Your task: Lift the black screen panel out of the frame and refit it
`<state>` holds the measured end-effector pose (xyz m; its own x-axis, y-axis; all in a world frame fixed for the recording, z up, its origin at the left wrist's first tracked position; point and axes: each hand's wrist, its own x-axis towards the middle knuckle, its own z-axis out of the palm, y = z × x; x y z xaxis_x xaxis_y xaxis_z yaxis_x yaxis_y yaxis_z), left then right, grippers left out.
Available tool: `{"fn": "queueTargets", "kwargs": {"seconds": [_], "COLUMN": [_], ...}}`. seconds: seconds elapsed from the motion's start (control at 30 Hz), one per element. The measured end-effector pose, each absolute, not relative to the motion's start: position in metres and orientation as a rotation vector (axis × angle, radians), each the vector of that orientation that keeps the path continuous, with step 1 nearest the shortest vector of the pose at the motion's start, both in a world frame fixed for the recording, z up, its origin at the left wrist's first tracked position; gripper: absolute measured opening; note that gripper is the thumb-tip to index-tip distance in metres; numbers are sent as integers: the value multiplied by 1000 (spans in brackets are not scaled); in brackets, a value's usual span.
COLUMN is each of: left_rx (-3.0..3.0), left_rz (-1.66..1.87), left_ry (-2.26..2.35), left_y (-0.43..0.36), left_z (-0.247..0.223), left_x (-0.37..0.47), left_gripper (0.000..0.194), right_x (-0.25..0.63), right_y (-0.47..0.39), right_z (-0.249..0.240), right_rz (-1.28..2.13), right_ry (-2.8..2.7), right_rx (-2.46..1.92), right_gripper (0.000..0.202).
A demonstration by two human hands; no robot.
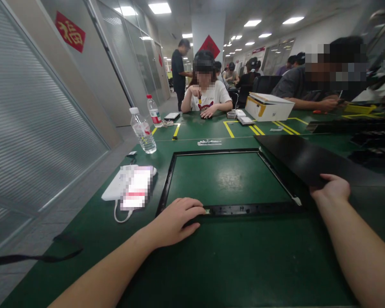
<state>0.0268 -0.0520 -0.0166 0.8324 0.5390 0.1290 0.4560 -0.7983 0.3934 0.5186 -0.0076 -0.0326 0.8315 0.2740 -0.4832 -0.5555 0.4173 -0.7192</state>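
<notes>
A thin black rectangular frame point(250, 209) lies flat on the green table before me, with bare tabletop showing through its middle. My left hand point(179, 218) rests over the near bar at its left part, fingers stretched out and thumb apart. To the right, a large dark flat panel point(295, 158) is tilted up beside the frame's right side. My right hand point(333, 190) grips the panel's near edge, and the fingers beneath it are hidden. A small pale tab point(297, 200) shows at the frame's near right corner.
Left of the frame lie a white device point(114, 186) with a cable and a phone point(136, 188). Two bottles stand behind them, one a clear water bottle point(143, 132). Several dark panels point(372, 137) lie at far right. A white box point(269, 107) sits near people working opposite.
</notes>
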Motion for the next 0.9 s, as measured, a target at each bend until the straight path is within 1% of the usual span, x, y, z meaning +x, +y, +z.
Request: {"fn": "queueTargets", "kwargs": {"seconds": [0.2,0.3,0.37,0.5,0.63,0.77,0.9], "left_rx": [2643,2618,2577,2394,2205,1944,1600], "left_rz": [327,338,407,637,785,829,966], "left_ry": [799,822,867,1007,1169,1288,1266], "left_y": [-58,-58,-58,-51,-40,-33,-27], "left_z": [-15,-13,-13,-16,-18,-18,-19], "left_x": [28,29,29,23,15,10,9], "left_gripper": [37,40,41,32,28,32,42], "right_x": [513,510,508,498,482,465,453], "right_y": [-13,-17,-19,-23,-28,-34,-39], "right_z": [-24,-14,-7,3,11,24,30], "right_rz": [526,538,560,616,631,669,737], "right_ry": [299,249,205,63,-78,-111,-127], "right_rx": [-1026,-999,-932,-756,-858,-839,-877], "right_gripper": [26,26,26,27,23,28,29]}}
